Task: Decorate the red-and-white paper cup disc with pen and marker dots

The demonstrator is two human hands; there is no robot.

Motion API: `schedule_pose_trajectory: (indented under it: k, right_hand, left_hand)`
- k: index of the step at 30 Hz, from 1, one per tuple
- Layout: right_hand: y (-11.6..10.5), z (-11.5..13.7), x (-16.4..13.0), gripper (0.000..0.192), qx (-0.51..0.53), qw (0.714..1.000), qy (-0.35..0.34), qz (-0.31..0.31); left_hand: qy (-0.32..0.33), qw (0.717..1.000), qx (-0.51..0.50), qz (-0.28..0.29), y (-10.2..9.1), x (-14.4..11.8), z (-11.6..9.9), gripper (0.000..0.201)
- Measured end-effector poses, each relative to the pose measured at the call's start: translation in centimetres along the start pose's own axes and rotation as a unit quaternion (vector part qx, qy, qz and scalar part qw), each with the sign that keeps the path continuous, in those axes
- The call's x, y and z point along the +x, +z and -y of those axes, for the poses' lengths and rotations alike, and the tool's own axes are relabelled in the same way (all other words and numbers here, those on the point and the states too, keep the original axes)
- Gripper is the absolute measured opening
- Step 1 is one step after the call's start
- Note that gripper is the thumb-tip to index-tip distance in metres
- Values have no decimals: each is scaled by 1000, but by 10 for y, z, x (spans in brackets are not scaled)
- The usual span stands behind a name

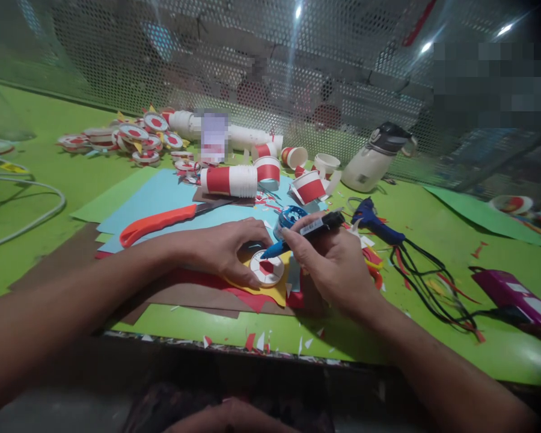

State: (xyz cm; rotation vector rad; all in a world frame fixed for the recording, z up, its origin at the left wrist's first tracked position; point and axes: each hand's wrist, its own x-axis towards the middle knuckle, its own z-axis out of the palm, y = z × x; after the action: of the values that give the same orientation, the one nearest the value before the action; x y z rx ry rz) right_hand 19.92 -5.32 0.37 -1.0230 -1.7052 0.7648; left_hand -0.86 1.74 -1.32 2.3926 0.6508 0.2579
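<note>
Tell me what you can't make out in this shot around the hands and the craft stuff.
- Head view: the marker tip's contact with the cut cup base is too small to tell.
- The yellow paper is partly hidden under the left hand and right hand.
- A blurred patch covers part of the white cup stack.
- Behind the mesh screen, everything is dim.

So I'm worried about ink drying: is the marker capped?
Uncapped. The marker in the right hand shows its bare blue tip at the paper disc.
</note>
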Motion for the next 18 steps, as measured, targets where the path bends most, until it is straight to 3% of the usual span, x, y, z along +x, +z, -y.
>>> schedule_pose_trajectory:
  k: [18]
  right_hand:
    - [4,-8,-1,23,-56,998,-28,6]
  left_hand:
    - [-14,1000,-3,7,-1,0,0,51]
